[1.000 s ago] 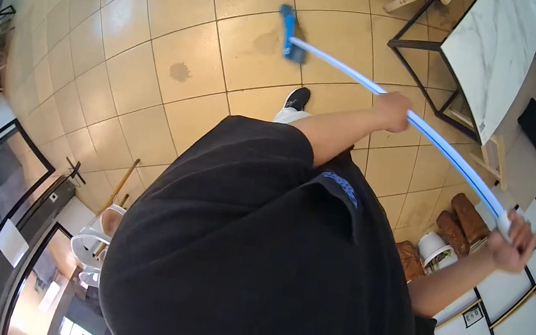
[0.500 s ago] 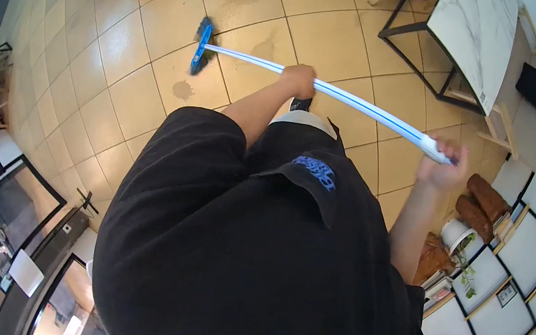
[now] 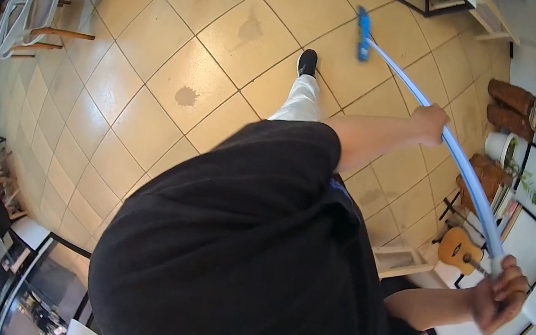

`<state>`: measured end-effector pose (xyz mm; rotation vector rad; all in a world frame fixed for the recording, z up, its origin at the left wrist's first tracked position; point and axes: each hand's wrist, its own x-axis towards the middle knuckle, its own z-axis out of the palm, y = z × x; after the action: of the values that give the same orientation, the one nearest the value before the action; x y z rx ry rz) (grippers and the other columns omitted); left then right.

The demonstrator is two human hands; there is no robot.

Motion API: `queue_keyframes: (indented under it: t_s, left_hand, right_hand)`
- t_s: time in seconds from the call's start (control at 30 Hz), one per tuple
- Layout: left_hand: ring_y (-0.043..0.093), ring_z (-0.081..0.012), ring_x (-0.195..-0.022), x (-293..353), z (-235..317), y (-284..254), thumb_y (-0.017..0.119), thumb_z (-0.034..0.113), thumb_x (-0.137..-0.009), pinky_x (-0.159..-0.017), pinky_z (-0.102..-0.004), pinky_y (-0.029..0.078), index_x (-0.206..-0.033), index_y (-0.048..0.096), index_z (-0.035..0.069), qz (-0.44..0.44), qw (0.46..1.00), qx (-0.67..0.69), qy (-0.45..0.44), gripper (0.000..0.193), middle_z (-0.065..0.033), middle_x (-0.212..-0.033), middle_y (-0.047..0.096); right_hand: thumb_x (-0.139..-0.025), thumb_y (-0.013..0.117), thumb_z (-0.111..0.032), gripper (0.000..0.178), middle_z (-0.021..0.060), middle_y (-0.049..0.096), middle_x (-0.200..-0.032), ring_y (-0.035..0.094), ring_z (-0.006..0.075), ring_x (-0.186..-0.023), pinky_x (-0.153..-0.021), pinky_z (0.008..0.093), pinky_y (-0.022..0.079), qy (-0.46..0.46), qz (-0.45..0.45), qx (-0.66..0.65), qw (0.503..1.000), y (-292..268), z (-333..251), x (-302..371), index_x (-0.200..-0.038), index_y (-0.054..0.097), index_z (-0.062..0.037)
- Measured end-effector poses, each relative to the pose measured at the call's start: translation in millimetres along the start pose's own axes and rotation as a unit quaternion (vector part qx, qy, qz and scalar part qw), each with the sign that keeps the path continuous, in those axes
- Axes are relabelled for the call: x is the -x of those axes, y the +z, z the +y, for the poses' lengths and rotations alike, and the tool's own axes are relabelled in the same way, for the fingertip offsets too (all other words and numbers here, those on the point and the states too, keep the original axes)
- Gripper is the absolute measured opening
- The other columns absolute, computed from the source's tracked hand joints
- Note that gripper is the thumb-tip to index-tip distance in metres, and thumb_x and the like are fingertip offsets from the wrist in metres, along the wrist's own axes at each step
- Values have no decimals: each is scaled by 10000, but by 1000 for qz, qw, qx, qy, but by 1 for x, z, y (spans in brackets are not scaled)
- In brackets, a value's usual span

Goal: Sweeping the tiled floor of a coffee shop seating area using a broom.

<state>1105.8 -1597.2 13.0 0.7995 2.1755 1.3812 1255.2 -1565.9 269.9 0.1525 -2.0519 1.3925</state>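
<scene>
A broom with a blue head (image 3: pixel 363 37) and a pale blue-white handle (image 3: pixel 469 173) slants from the far middle to my lower right. Partway down the handle, my left hand (image 3: pixel 430 125) is wrapped round it. My right hand (image 3: pixel 501 296) grips the white top end, fingers closed. The broom's bristles are hard to make out, and its head lies against the tan tiled floor (image 3: pixel 228 63). A dark wet-looking stain (image 3: pixel 186 96) marks a tile in front of me.
Along the right wall stand brown boots (image 3: pixel 512 97), a white flowerpot (image 3: pixel 498 146) and a guitar (image 3: pixel 457 249). A black-framed table (image 3: pixel 416 5) is at the far right. White chairs (image 3: pixel 45 2) with wooden legs stand at the left. My black shoe (image 3: pixel 308 61) is on the floor.
The broom head has swung from the left to the right, away from my foot. Both hands have moved right with the handle, the right one lower. My body has turned.
</scene>
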Motion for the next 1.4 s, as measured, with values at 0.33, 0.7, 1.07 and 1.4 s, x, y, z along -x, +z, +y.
queue_keyframes:
  t_s: [0.33,0.7,1.07,1.4]
  left_hand:
    - [544,-217,-816,146,-14,69,559,130,-582,-612,-326,447,-810,583,100,-247,966,-77,13,231,-76,-820,574]
    - [548,-252,-748,262,-109,-84,544,130,-531,-604,-355,452,-711,584,91,-231,962,-65,-132,188,-103,-740,567]
    - [541,-250,-801,403,-277,-260,541,122,-581,-644,-334,450,-758,587,95,-92,916,-250,-299,185,-114,-813,563]
    - [566,-261,-686,343,-82,-147,513,128,-577,-554,-352,448,-693,594,32,-293,924,-238,-64,171,-120,-712,580]
  right_hand:
    - [-751,355,-172,276,35,265,-481,299,144,-464,-569,366,316,105,159,42,981,31,-62,137,-496,285,-97]
    - [-761,393,-171,296,-1,259,-449,307,133,-448,-565,342,324,259,223,-168,925,115,-62,124,-493,269,-143]
    - [-794,318,-198,261,18,356,-516,380,158,-521,-637,380,360,343,215,-299,864,345,-18,231,-554,349,-99]
    - [-798,356,-203,270,45,330,-546,361,181,-581,-675,385,345,205,226,-201,931,116,-113,214,-554,356,-87]
